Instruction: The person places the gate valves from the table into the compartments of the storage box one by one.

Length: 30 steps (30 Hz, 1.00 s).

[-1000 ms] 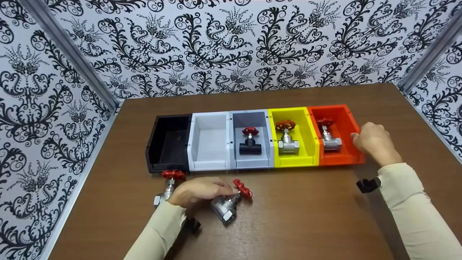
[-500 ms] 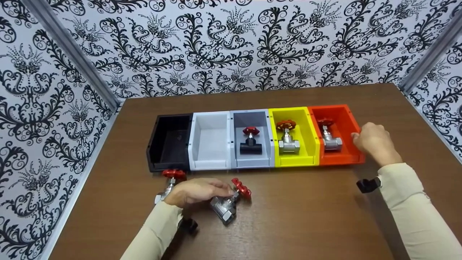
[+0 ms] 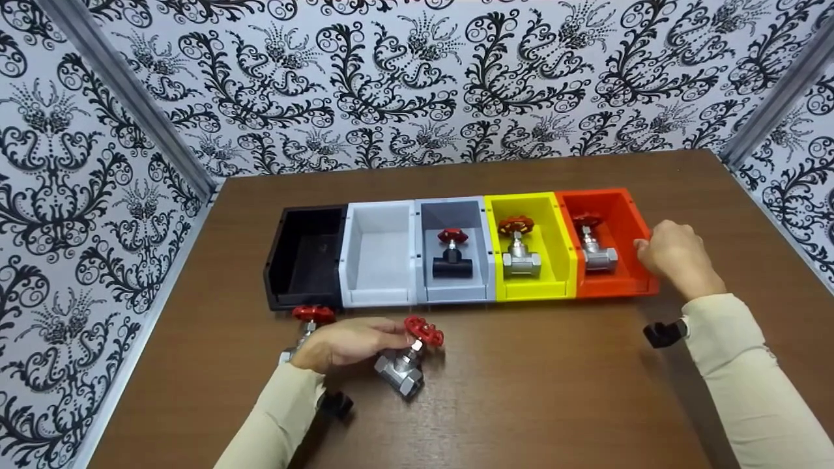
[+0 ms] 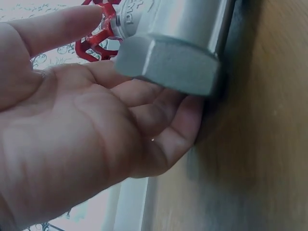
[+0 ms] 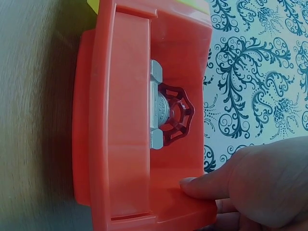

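My left hand (image 3: 358,339) holds a metal gate valve (image 3: 399,372) with a red handwheel at its stem, low over the table in front of the bins. In the left wrist view the thumb lies by the handwheel and curled fingers sit behind the valve's hex end (image 4: 168,65). Partly hidden behind that hand and wrist, another valve with a red handwheel (image 3: 313,314) stands before the black bin. My right hand (image 3: 677,257) pinches the side wall of the orange-red bin (image 5: 127,110), thumb inside. A silvery valve (image 5: 156,108) with a dark red wheel rests in that bin.
Joined in a row with the orange-red bin are a black bin (image 3: 280,303), a white bin (image 3: 378,299), a grey bin (image 3: 456,296) and a yellow bin (image 3: 534,293). The grey one holds a black-bodied valve (image 3: 452,266); the yellow one holds a metal valve (image 3: 521,262). Patterned walls enclose the table.
The valve in my left hand has turned, its handwheel swinging left and slightly up toward the bins. The left hand has shifted a little left. My right hand has stayed on the bin wall.
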Each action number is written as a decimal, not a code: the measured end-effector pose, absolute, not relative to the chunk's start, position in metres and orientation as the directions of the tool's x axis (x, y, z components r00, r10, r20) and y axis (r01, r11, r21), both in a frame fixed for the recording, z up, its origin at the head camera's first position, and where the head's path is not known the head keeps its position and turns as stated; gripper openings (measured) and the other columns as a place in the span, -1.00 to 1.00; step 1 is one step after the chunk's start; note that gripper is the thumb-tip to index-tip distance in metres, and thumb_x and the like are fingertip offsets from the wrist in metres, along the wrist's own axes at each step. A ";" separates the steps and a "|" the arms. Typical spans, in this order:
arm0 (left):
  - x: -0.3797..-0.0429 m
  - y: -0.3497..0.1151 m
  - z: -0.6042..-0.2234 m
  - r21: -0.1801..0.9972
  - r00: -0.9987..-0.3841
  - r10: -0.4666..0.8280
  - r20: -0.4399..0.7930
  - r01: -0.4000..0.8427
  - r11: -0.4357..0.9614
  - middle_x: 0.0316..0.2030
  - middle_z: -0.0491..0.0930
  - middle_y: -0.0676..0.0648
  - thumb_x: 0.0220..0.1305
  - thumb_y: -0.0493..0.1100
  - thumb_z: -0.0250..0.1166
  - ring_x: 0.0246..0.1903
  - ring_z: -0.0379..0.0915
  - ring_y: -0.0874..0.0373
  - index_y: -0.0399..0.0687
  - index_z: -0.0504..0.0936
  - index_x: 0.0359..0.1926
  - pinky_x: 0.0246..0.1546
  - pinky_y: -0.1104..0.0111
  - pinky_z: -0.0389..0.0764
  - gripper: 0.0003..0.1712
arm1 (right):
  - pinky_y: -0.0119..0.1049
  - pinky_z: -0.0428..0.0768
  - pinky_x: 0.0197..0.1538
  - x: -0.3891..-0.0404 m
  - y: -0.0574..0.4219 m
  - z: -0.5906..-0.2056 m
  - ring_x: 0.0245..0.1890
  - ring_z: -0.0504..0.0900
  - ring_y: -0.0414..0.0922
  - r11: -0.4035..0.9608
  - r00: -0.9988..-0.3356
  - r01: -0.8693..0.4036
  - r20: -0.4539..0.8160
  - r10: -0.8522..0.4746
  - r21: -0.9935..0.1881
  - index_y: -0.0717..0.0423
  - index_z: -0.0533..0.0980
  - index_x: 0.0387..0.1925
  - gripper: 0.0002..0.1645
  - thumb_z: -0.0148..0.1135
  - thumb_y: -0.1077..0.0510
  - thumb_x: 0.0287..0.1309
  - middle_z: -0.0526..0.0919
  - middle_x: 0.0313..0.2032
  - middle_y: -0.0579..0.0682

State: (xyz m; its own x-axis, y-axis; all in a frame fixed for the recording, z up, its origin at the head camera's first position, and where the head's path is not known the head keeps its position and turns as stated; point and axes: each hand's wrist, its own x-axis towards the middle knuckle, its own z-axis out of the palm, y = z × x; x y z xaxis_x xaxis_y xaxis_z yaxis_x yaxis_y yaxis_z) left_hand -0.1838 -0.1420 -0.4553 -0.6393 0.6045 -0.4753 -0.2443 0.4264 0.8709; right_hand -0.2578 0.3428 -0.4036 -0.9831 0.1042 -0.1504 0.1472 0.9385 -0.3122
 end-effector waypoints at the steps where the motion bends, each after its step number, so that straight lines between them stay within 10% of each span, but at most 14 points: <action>1: -0.184 -0.143 -0.455 0.872 -0.640 0.606 -0.473 -0.242 0.425 0.20 0.52 -0.12 0.40 -0.06 0.19 0.28 0.34 0.01 -0.25 0.45 0.30 0.41 0.05 0.15 -0.45 | 0.02 0.51 -0.33 -0.258 0.343 -0.404 -0.40 0.51 0.28 0.938 -0.983 0.148 -0.148 0.105 -0.313 0.46 0.48 -0.30 -0.61 0.08 0.10 0.32 0.47 -0.41 0.36; 17: -0.182 -0.144 -0.450 0.827 -0.663 0.549 -0.509 -0.198 0.527 0.38 0.37 -0.03 0.41 0.14 0.15 0.44 0.13 -0.03 0.09 0.35 0.43 0.45 0.01 0.04 -0.36 | -0.09 0.49 -0.42 -0.257 0.342 -0.404 -0.45 0.51 0.23 0.930 -0.982 0.159 -0.148 0.115 -0.332 0.48 0.48 -0.29 -0.59 0.09 0.10 0.34 0.49 -0.44 0.33; 30: -0.181 -0.142 -0.454 0.840 -0.702 0.525 -0.481 -0.200 0.504 0.48 0.19 -0.14 0.39 0.21 0.16 0.49 -0.01 -0.07 -0.12 0.22 0.48 0.47 0.04 0.00 -0.18 | -0.02 0.53 -0.36 -0.259 0.341 -0.404 -0.41 0.51 0.26 0.935 -0.976 0.182 -0.175 0.133 -0.306 0.53 0.47 -0.20 -0.56 0.09 0.09 0.34 0.50 -0.40 0.37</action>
State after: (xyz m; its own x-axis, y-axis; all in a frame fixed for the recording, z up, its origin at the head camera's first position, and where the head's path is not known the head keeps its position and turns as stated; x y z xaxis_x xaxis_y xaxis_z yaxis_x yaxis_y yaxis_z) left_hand -0.1811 -0.1418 -0.4540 -0.7019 0.5249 -0.4815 -0.2000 0.5036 0.8405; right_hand -0.2589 0.3410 -0.4043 -0.9757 0.1326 -0.1746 0.1817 0.9346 -0.3057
